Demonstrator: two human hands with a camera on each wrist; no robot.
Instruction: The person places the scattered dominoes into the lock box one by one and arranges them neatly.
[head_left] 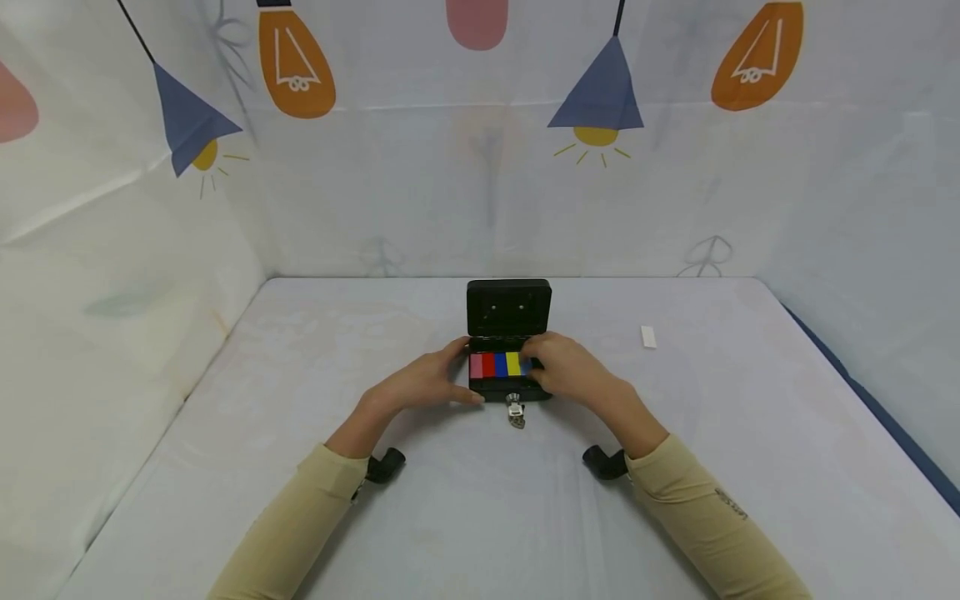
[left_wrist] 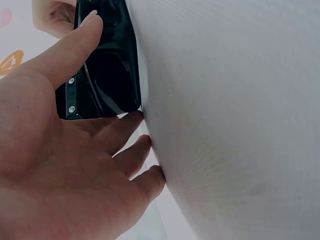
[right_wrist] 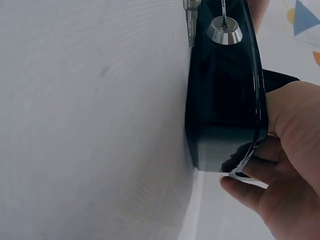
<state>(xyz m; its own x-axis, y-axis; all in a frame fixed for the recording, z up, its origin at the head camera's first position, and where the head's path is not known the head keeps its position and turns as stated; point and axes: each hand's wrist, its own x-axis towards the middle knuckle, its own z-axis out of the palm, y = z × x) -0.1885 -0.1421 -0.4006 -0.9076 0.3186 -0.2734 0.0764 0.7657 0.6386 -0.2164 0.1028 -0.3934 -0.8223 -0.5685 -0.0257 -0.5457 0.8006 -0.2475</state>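
Observation:
A small black cash box (head_left: 510, 389) stands on the table with its lid (head_left: 508, 307) raised. Inside it is a row of coloured blocks: pink (head_left: 476, 366), red (head_left: 489, 365), blue, yellow (head_left: 513, 364) and, at the right end, another blue block (head_left: 527, 365). My left hand (head_left: 427, 379) grips the box's left end, thumb at the front and fingers toward the back. My right hand (head_left: 570, 367) reaches over the right end and pinches the end blue block; its fingertips are partly hidden. In the right wrist view a key sits in the front lock (right_wrist: 224, 31).
Keys (head_left: 516, 415) hang at the front of the box. A small white piece (head_left: 648, 337) lies to the right on the white table (head_left: 480, 517). Printed fabric walls (head_left: 420, 192) rise behind and at both sides. Black wrist-worn devices (head_left: 386, 465) are on both wrists.

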